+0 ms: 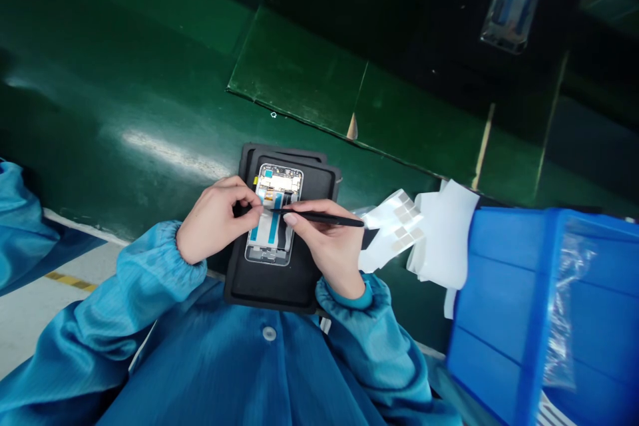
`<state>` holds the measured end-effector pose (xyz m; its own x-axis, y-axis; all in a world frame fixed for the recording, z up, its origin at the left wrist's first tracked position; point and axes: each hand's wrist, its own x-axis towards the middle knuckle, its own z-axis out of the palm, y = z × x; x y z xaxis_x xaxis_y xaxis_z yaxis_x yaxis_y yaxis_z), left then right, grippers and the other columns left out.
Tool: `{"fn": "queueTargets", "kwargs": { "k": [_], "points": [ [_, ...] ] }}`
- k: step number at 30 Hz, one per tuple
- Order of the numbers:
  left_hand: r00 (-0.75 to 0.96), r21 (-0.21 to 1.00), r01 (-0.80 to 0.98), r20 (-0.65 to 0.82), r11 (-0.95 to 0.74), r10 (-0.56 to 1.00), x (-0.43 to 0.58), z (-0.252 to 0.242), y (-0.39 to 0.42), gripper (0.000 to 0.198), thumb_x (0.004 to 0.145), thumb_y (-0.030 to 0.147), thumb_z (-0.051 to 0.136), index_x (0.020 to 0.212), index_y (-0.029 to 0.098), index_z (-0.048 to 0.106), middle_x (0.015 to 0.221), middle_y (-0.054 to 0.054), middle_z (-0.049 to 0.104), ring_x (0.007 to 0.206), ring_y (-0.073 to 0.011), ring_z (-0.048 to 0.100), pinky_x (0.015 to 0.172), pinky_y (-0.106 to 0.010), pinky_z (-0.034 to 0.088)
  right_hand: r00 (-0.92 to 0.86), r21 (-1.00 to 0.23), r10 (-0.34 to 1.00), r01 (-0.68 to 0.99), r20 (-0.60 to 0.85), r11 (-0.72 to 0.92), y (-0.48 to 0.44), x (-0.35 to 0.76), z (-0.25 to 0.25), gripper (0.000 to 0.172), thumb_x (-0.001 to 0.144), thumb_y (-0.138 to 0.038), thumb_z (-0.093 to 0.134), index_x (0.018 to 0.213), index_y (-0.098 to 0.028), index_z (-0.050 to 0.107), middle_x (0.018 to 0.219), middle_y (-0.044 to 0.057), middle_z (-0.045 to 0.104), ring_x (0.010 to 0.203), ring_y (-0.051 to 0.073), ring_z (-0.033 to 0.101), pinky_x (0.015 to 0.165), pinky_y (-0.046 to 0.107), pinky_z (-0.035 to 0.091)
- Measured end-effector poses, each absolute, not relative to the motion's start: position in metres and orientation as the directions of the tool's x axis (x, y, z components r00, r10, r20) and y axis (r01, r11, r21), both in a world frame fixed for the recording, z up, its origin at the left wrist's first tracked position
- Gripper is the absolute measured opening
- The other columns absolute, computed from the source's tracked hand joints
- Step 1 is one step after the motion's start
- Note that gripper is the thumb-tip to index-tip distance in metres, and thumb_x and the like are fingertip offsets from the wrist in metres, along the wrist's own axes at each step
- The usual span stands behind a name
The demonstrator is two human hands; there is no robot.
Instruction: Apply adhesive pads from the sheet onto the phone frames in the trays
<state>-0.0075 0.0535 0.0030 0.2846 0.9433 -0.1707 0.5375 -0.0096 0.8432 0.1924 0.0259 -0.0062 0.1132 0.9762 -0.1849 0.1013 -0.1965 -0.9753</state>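
An opened smartphone [282, 249] lies on a stack of black trays [312, 279], its inner parts, blue strips and black flex cables exposed. My right hand [332, 239] grips black tweezers [329, 217] like a pen, and their tip reaches over the middle of the phone. At the phone's left edge, my left hand [214, 216] has its thumb and forefinger pinched together close to the tweezer tip. Anything between those fingertips is too small to make out.
White sheets with grey square stickers [399, 213] lie right of the trays, beside a blue bin [504, 279] holding clear plastic. Another opened phone [513, 6] rests on a dark surface at the far right. A co-worker's blue sleeve [22, 226] shows at left.
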Motion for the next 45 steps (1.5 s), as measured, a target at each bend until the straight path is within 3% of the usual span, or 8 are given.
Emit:
{"fn": "queueTargets", "kwargs": {
  "k": [4,8,15,38,45],
  "points": [
    [0.259,0.800,0.597,-0.125,-0.057,0.958,-0.006,0.001,0.053,0.005,0.084,0.021,0.069,0.082,0.020,0.073,0.081,0.001,0.064,0.074,-0.0126,0.059,0.069,-0.027,0.046,0.208,-0.966,0.956,0.108,-0.208,-0.234,0.026,0.188,-0.006,0.015,0.071,-0.029,0.088,0.079,-0.023,0.077,0.078,0.002,0.079,0.070,0.020,0.076,0.066,0.031,0.064],
    [0.190,0.693,0.705,0.019,-0.150,0.982,-0.003,-0.004,0.049,0.011,0.084,0.024,0.070,0.093,0.018,0.075,0.084,-0.002,0.063,0.082,-0.0177,0.061,0.076,-0.031,0.051,0.297,-0.953,0.925,0.111,-0.238,-0.281,0.029,0.186,-0.005,0.017,0.070,-0.030,0.088,0.080,-0.022,0.077,0.075,0.002,0.079,0.062,0.018,0.073,0.060,0.030,0.062],
    [0.206,0.562,0.784,0.169,-0.266,0.964,0.000,-0.012,0.041,0.017,0.088,0.019,0.063,0.100,0.015,0.074,0.092,-0.006,0.062,0.088,-0.0221,0.059,0.083,-0.037,0.053,0.263,-0.935,0.928,0.169,-0.264,-0.313,0.039,0.185,-0.003,0.017,0.070,-0.030,0.088,0.079,-0.020,0.077,0.078,0.004,0.079,0.066,0.020,0.074,0.062,0.031,0.063],
    [0.216,0.548,0.785,0.196,-0.289,0.957,0.000,-0.016,0.040,0.017,0.089,0.020,0.061,0.101,0.016,0.072,0.094,-0.007,0.062,0.088,-0.0222,0.057,0.083,-0.037,0.052,0.234,-0.932,0.944,0.226,-0.231,-0.284,0.043,0.185,-0.008,0.013,0.072,-0.029,0.086,0.080,-0.022,0.078,0.080,0.003,0.079,0.071,0.020,0.076,0.066,0.031,0.065],
    [0.332,0.511,0.749,0.260,-0.421,0.907,-0.001,-0.018,0.038,0.022,0.091,0.017,0.059,0.109,0.020,0.073,0.092,-0.006,0.057,0.081,-0.0195,0.050,0.075,-0.035,0.049,0.237,-0.932,0.944,0.227,-0.228,-0.282,0.042,0.185,-0.008,0.013,0.072,-0.028,0.086,0.080,-0.022,0.078,0.080,0.003,0.079,0.071,0.020,0.076,0.067,0.031,0.065]
  ]
}}
